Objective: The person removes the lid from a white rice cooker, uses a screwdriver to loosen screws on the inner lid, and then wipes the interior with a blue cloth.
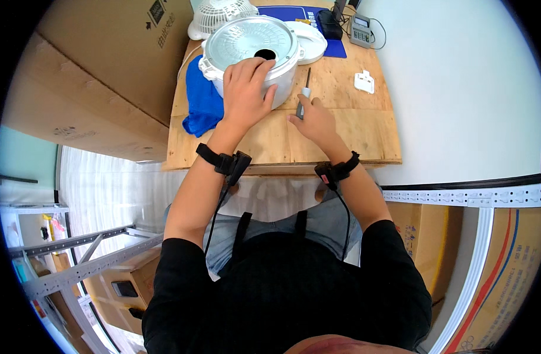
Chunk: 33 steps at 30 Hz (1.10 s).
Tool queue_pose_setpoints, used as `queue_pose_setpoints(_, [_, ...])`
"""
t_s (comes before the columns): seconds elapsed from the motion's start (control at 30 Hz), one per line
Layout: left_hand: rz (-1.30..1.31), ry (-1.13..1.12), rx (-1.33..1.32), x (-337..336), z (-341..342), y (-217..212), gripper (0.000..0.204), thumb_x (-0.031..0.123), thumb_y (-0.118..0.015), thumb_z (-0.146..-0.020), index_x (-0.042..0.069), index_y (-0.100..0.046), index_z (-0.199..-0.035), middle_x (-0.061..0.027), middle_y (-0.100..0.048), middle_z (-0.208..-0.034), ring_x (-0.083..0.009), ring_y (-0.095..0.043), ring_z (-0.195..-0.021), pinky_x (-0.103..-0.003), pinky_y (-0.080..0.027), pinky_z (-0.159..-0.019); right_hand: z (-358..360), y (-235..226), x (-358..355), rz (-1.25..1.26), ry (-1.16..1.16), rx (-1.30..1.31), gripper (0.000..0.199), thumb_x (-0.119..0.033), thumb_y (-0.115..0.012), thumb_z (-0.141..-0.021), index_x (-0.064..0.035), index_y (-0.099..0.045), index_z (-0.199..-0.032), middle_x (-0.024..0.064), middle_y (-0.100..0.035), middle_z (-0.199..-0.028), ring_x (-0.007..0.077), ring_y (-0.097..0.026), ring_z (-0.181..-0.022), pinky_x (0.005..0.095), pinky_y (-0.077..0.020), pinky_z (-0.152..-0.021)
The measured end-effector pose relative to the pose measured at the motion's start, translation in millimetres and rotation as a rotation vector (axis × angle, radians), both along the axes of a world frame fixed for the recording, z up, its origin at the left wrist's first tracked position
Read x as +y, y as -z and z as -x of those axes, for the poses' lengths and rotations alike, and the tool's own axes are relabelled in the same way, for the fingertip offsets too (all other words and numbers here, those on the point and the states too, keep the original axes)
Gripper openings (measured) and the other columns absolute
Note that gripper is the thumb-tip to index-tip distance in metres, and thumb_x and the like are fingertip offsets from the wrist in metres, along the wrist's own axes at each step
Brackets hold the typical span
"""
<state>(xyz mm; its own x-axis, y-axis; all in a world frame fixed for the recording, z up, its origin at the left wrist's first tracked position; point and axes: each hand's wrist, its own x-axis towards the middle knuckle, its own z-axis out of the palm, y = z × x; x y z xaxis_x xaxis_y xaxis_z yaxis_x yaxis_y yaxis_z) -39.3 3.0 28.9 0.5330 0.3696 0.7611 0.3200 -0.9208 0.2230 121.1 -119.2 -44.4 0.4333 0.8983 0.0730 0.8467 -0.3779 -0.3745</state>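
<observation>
A white round appliance [286, 79], which looks like a rice cooker, stands on the wooden table. Its pale grey ribbed top [252, 40] has a dark round spot near the front. My left hand [247, 94] is closed over the near rim, fingers on top and thumb apart along the wall. To the right of the appliance, my right hand [316, 120] pinches the grey handle of a screwdriver [306, 92] between thumb and index finger. The screwdriver's dark shaft points away from me, low over the tabletop. My left palm hides part of the appliance's front.
Blue cloth [203, 100] lies left of the appliance. Behind are a white slotted basket [223, 13], a white lid [310, 44] and a blue mat [338, 50]. A white plastic piece [364, 82] and a grey keypad device [360, 30] sit right. A large carton [105, 65] borders the table.
</observation>
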Motion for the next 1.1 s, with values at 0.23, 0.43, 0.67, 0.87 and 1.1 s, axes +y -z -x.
queue_pose_setpoints(0.23, [0.057, 0.08, 0.16, -0.1, 15.5, -19.8, 0.057, 0.012, -0.08, -0.071, 0.01, -0.06, -0.125, -0.0084, -0.059, -0.124, -0.0287, -0.053, -0.119, -0.042, -0.038, -0.099, -5.1, 18.6, 5.5, -0.001, 0.102, 0.105, 0.057, -0.03, -0.065, -0.084, -0.0128, -0.054, -0.137, 0.022, -0.064, -0.105, 0.0386, -0.066, -0.095, 0.0464, -0.0546, -0.078])
queue_pose_setpoints(0.43, [0.076, 0.031, 0.339, 14.9, 9.7, -31.6, 0.056, 0.014, -0.084, -0.067, 0.008, -0.064, -0.119, -0.0068, -0.062, -0.12, -0.0272, -0.052, -0.119, -0.042, -0.037, -0.097, -35.0, 29.8, -13.1, -0.522, 0.188, 0.394, 0.051, -0.023, -0.064, -0.086, -0.0074, -0.052, -0.133, 0.0185, -0.063, -0.095, 0.0338, -0.064, -0.084, 0.0427, -0.0518, -0.076])
queue_pose_setpoints(0.67, [0.137, -0.025, 0.401, 10.8, 7.0, -41.9, 0.054, 0.013, -0.087, -0.062, 0.006, -0.067, -0.112, -0.0056, -0.064, -0.115, -0.0269, -0.052, -0.118, -0.042, -0.035, -0.097, -29.8, -66.4, -45.3, -0.861, 0.192, 0.815, 0.038, -0.007, -0.064, -0.091, 0.0002, -0.051, -0.125, 0.0072, -0.06, -0.083, 0.0126, -0.058, -0.06, 0.0257, -0.0457, -0.053])
queue_pose_setpoints(0.87, [0.118, 0.026, 0.375, 5.0, 17.7, -40.1, 0.055, 0.013, -0.087, -0.061, 0.006, -0.067, -0.112, -0.0048, -0.064, -0.116, -0.0265, -0.052, -0.119, -0.043, -0.035, -0.098, -27.6, -116.2, -40.5, -1.064, 0.017, 0.918, 0.031, -0.008, -0.066, -0.09, 0.0027, -0.059, -0.118, 0.0074, -0.063, -0.084, 0.0119, -0.061, -0.063, 0.0247, -0.0473, -0.054])
queue_pose_setpoints(1.1, [0.119, 0.05, 0.438, -0.6, 24.9, -44.3, 0.052, 0.012, -0.085, -0.065, 0.007, -0.067, -0.113, -0.0046, -0.064, -0.117, -0.0266, -0.051, -0.12, -0.044, -0.036, -0.097, -16.6, -122.9, -24.7, -1.073, -0.064, 1.013, 0.03, -0.012, -0.068, -0.09, 0.0024, -0.061, -0.116, 0.0069, -0.065, -0.08, 0.0105, -0.061, -0.062, 0.0239, -0.0469, -0.053])
